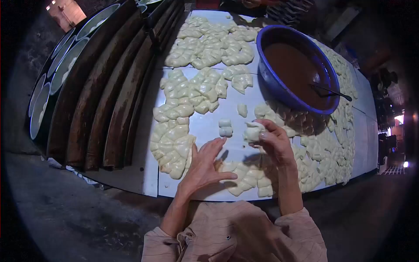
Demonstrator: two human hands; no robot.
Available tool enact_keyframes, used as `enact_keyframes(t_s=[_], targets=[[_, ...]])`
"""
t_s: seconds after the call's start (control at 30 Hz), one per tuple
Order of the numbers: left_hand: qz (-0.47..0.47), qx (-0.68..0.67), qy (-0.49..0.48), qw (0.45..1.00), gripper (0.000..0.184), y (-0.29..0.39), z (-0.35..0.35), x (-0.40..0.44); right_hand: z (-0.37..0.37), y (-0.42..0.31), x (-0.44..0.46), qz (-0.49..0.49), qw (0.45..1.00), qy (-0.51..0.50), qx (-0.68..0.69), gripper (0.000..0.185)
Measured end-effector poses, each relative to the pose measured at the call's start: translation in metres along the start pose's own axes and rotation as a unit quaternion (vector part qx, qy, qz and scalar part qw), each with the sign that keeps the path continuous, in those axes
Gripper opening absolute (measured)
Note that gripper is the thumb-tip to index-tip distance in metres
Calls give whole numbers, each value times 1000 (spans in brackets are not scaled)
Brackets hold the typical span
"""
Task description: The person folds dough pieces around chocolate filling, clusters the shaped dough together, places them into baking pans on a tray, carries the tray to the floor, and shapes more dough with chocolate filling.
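My right hand (276,142) pinches a pale dough piece (253,132) between thumb and fingers, just above the white table (207,126). My left hand (207,163) is empty, its thumb spread away from the fingers. Its fingertips lie at the lower edge of a small pair of dough pieces (225,127). A single small piece (242,110) lies beyond them. Glossy dough pieces (172,146) are massed to the left, and more (244,177) lie between my forearms.
A blue basin (273,81) of brown filling (292,65) with a dark-handled utensil (331,92) stands at the right. Long dark wooden troughs (98,98) and green-rimmed containers (65,65) line the left. Part of another person's hand (252,3) shows beyond the table.
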State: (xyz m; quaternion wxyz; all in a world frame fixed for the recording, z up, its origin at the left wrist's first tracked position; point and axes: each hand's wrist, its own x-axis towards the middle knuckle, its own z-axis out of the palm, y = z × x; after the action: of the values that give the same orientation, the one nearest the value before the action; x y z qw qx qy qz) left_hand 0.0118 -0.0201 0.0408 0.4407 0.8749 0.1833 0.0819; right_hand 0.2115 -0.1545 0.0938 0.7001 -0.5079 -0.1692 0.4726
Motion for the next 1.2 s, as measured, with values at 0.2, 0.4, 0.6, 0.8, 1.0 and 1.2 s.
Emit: enact_keyframes(t_s=[0.2, 0.4, 0.6, 0.8, 1.0, 1.2], targets=[[-132, -314, 2, 940, 44, 46, -15, 39, -1, 27, -4, 62, 997, -19, -31, 29], [-142, -374, 5, 916, 41, 35, 18, 53, -19, 35, -4, -106, 957, 100, -252, 19], [107, -292, 178, 933, 74, 67, 53, 90, -20, 23, -9, -135, 978, 126, -97, 44], [236, -343, 183, 890, 93, 87, 93, 119, -18, -20, -18, -101, 977, 11, 186, 26], [33, -432, 85, 897, 88, 81, 96, 116, -90, -95, 40, -200, 968, 119, -94, 14], [-107, -408, -1, 907, 47, 61, 62, 104, -168, -116, 118, -21, 758, 58, -649, 27]])
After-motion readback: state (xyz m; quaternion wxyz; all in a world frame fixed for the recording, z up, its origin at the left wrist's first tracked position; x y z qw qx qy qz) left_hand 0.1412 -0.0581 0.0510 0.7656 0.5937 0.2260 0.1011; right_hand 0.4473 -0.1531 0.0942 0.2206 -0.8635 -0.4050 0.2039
